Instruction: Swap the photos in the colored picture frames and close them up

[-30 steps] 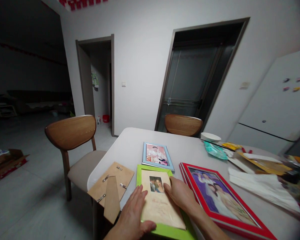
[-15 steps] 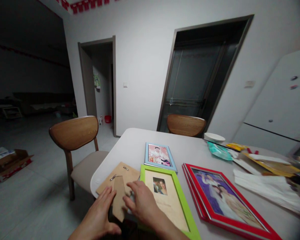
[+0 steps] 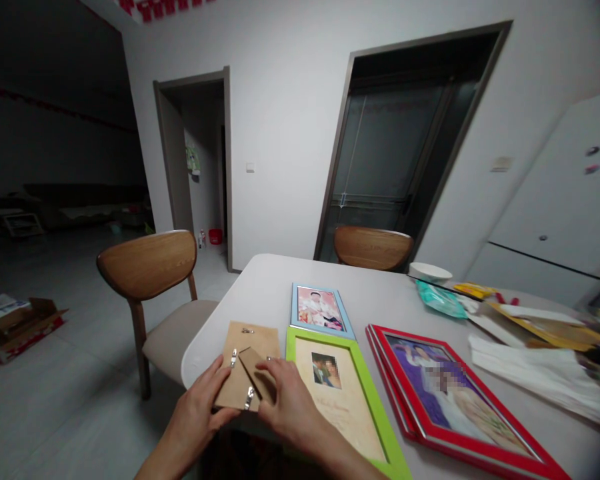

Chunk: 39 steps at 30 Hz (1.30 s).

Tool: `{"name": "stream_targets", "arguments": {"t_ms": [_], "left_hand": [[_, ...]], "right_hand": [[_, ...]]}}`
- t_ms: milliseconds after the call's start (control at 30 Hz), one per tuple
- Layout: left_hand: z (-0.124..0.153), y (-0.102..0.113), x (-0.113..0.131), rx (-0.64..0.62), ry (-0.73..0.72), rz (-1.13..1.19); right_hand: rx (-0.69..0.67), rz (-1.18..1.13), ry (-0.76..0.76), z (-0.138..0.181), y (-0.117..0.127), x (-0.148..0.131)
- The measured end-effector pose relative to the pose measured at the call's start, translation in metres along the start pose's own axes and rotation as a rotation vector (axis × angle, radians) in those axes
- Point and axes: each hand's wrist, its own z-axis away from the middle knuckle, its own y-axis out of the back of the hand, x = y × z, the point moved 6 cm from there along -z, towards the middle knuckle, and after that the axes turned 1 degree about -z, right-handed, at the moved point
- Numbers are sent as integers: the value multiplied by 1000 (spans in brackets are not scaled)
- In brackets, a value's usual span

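A brown picture-frame backing board [image 3: 241,339] with small metal clips lies at the left front corner of the table. Its stand leg [image 3: 258,377] slants across the board. My left hand [image 3: 196,405] grips the board's left edge, fingers on top and thumb along the near edge. My right hand [image 3: 291,402] is closed round the stand leg and the board's right side; its fingers partly hide both. Beside it, a lime-green picture frame [image 3: 368,392] holds a small photo on cream paper. Beyond that lies a light-blue picture frame [image 3: 293,307] with a photo.
Red picture frames [image 3: 500,409] are stacked on the right of the white table [image 3: 260,287]. Farther right are a white bowl [image 3: 430,272], a teal packet [image 3: 440,300], yellow envelopes and white wrapping [image 3: 535,370]. Wooden chairs [image 3: 150,263] stand at the left and far sides.
The backing board has turned and moved slightly right, so more of its clips show. The stand leg now slants rightward. My right fingers have closed in on it.
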Motion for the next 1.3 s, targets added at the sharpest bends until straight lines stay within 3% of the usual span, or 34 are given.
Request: {"name": "stream_targets", "arguments": {"t_ms": [100, 233, 433, 833, 967, 1133, 1300], "left_hand": [[-9, 3, 37, -1, -46, 60], [-16, -20, 83, -148, -68, 147], [-15, -58, 123, -363, -92, 179], [-16, -72, 128, -434, -195, 121], [-12, -74, 126, -456, -212, 143], [-10, -73, 123, -463, -201, 178], [-10, -73, 123, -451, -191, 185]], "right_hand": [[5, 4, 3, 13, 35, 3], [-49, 83, -79, 39, 71, 29], [-90, 189, -219, 73, 90, 76], [-41, 434, -94, 65, 69, 84], [-46, 404, -101, 60, 76, 90], [89, 426, -177, 44, 93, 107], [84, 460, -190, 30, 94, 120]]}}
